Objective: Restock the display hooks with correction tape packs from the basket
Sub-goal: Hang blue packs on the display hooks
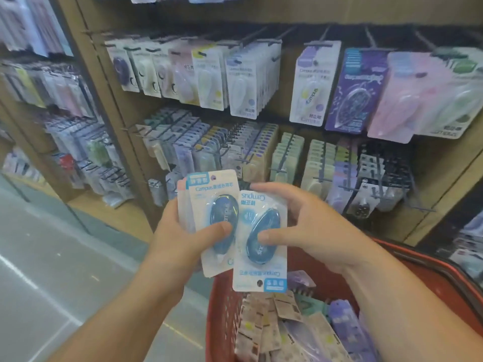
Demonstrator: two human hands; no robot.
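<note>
Left hand (180, 231) gripping upright blue packs (209, 189), right hand (308, 226) pinching inverted pack (261, 273) at its 9 o'clock, red basket (224, 304) at 6 o'clock.

L grip (183, 231) & R grip (308, 226) bare, forearms (122, 299) unsleeved.

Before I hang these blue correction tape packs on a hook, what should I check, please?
1. Left hand grips the upright stack of blue-and-white card correction tape packs: ok.
2. Right hand grips the single blue-and-white pack: ok.
3. Single pack right way up: not ok, its print is upside down.
4. Matching row on the metal display hooks found: cannot tell.
5. Red plastic basket below, within reach: ok.
</note>
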